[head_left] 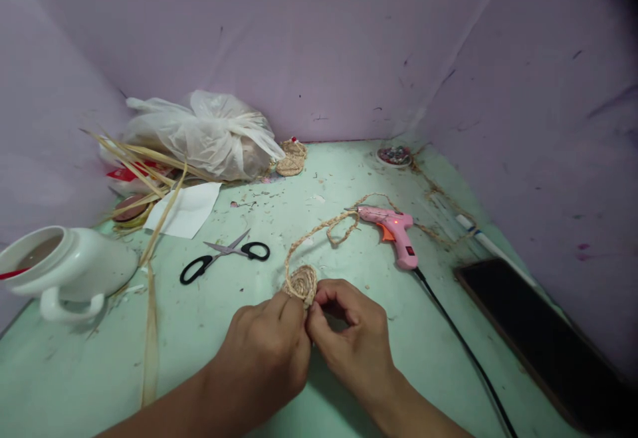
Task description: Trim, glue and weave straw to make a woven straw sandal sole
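Note:
A coiled disc of braided straw (pixel 302 282) is gripped at its lower edge by my left hand (pixel 269 341), whose fingers are closed round it. My right hand (pixel 353 331) pinches at the disc's right edge with thumb and forefinger together. The loose straw braid (pixel 319 227) runs up from the coil and loops on the table near the nozzle of a pink glue gun (pixel 393 225). That glue gun lies on its side with a small orange light showing. Open black-handled scissors (pixel 225 256) lie left of the coil. The underside of the coil is hidden by my fingers.
A white mug-shaped pot (pixel 100 262) lies tipped at the left. Behind are straw strips (pixel 149 238), white paper (pixel 187 209), a tied plastic bag (pixel 209 135) and a finished straw piece (pixel 292 159). A dish of beads (pixel 395 155), a phone (pixel 528 331) and the black cord (pixel 463 348) are rightward.

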Available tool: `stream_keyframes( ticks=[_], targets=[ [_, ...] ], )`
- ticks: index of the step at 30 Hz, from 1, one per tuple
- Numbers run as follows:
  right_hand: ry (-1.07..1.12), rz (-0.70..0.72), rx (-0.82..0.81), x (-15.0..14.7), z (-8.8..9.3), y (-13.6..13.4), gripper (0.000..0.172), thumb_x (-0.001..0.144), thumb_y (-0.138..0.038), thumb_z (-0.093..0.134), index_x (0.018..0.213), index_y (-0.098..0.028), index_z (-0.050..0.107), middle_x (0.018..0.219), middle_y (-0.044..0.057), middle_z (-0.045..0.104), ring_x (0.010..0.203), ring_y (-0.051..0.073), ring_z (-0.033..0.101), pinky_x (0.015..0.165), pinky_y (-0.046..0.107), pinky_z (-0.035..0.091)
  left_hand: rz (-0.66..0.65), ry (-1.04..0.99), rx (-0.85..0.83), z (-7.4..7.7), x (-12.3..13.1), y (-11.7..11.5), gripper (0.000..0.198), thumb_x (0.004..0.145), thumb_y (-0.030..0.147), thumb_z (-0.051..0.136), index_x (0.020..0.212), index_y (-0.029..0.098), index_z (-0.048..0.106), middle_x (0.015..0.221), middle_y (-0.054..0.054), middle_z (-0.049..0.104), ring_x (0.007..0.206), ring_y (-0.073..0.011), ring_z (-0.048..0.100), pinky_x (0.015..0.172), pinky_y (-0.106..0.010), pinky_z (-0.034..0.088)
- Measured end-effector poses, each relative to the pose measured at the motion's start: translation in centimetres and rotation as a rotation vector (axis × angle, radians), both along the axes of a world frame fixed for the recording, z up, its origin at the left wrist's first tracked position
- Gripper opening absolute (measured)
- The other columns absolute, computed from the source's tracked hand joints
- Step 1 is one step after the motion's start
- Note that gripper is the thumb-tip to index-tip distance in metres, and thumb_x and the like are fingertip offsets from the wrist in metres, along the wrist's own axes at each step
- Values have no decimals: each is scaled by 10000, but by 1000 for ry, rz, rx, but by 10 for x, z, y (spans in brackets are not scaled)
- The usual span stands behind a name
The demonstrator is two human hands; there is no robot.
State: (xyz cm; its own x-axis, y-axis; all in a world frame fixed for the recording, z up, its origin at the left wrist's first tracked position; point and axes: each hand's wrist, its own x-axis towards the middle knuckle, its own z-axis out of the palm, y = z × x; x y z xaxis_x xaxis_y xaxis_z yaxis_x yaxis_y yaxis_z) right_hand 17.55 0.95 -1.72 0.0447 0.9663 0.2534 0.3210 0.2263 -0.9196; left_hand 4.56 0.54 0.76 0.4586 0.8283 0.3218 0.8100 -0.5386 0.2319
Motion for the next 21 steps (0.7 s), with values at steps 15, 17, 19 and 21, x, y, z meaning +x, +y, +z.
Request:
stream_keyframes(
  ticks=[15, 17, 19, 21],
  targets=[
    [419, -24, -329, -2, 5, 7, 52, 624, -171, 604, 598, -183, 561, 731, 46, 673, 668, 150, 639, 610, 248, 510, 19, -10, 42, 1, -3, 8, 152, 815, 153, 419, 712, 181, 528, 567, -18, 550, 423, -198, 548, 384, -311, 435],
    [587, 12, -432, -1, 7, 9, 108, 596, -188, 648, 663, -187, 563, 709, 20, 662, 639, 137, 628, 602, 241, 501, 32, -22, 31, 0, -3, 8, 139, 816, 157, 427, 741, 177, 542, 587, -24, 566, 444, -205, 568, 396, -316, 449],
    [716, 56, -508, 0, 9, 10, 198, 579, -214, 693, 734, -189, 573, 677, -4, 647, 619, 127, 614, 611, 242, 489, 40, -13, 35, 0, -3, 7, 139, 814, 157, 430, 735, 176, 543, 585, -26, 566, 443, -207, 573, 393, -317, 452],
    [750, 67, -570, 0, 9, 12, 220, 575, -262, 731, 724, -175, 595, 623, -12, 629, 575, 114, 586, 585, 233, 469, 40, 9, 46, 0, -3, 7, 149, 811, 151, 427, 714, 177, 536, 569, -23, 558, 430, -206, 568, 381, -314, 448]
  ],
)
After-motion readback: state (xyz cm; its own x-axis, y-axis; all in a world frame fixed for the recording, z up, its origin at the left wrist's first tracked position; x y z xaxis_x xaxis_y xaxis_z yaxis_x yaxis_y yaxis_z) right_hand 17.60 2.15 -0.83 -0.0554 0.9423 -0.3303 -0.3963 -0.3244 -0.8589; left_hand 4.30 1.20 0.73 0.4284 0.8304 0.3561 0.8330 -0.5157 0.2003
